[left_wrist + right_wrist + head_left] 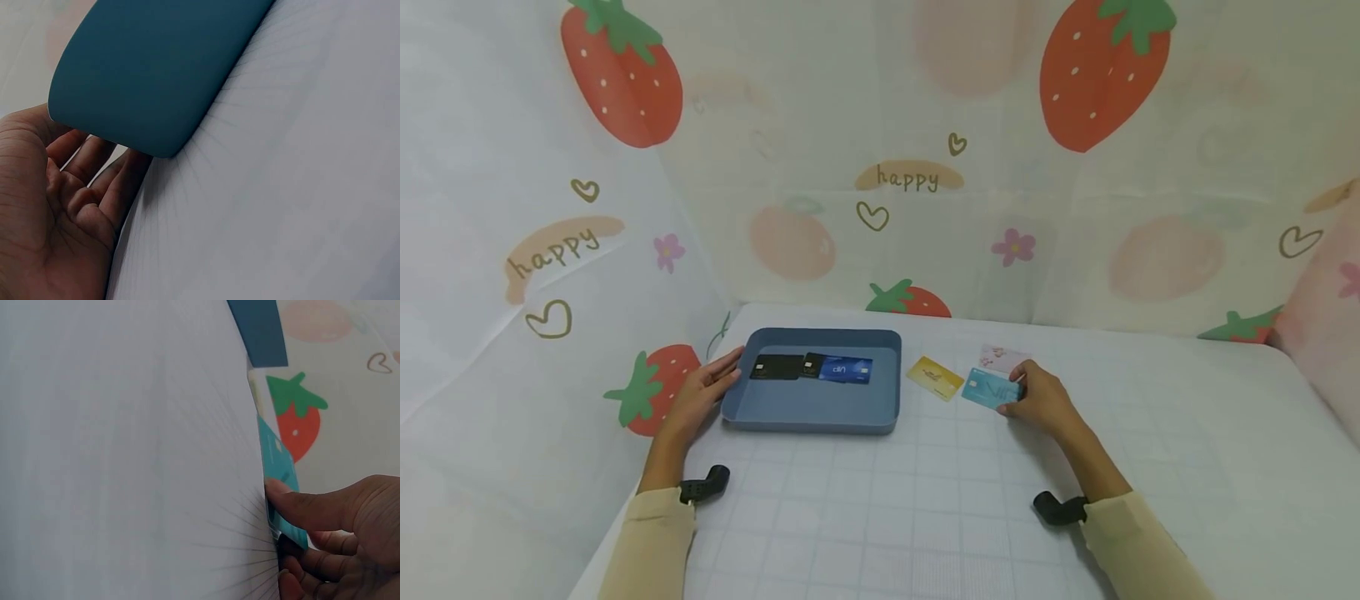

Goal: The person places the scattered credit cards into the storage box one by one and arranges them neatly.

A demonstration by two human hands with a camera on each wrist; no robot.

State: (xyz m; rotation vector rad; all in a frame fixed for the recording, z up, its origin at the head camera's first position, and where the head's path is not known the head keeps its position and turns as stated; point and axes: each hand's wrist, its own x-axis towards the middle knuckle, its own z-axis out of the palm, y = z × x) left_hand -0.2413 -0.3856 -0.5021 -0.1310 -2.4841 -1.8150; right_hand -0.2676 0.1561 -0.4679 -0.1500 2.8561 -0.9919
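Observation:
My right hand pinches a light-blue bank card by its right end, thumb and fingers on opposite edges. In the right wrist view, that card is tilted against the thumb. A pink patterned card lies just behind it, and a gold card sits to its left. My left hand rests against the left side of a blue-grey tray, fingers fairly straight along the wall. Inside the tray lie a black card and a dark-blue card overlapping another black one.
A white cloth with a faint grid covers the table. Behind and to the left hangs a strawberry-printed curtain, close beside the left forearm. Black wrist-worn devices stick out inward from both wrists.

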